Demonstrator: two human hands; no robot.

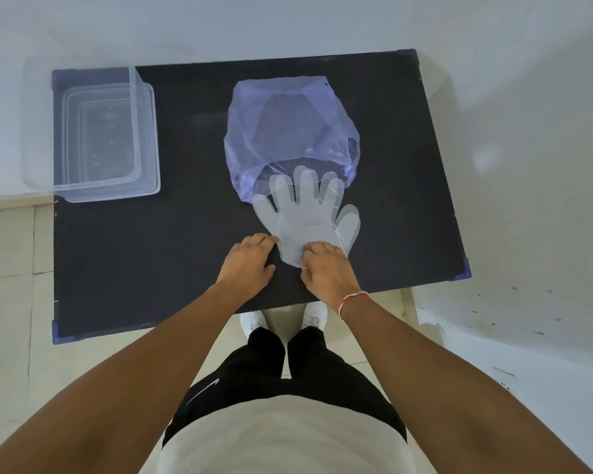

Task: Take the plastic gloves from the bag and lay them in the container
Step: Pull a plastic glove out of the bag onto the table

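Observation:
Clear plastic gloves (305,217) lie flat on the black table (185,234), their fingertips still at the mouth of the purple plastic bag (288,124). At least two gloves overlap. My left hand (249,260) rests on the table with its fingertips touching the left edge of the glove cuff. My right hand (326,268) pinches the cuff's lower edge. The clear plastic container (148,138) stands at the table's far left corner, with nothing inside it.
The table's near edge runs just behind my hands. A pale wall lies beyond the far edge. Tiled floor and my white shoes (281,319) show below the table.

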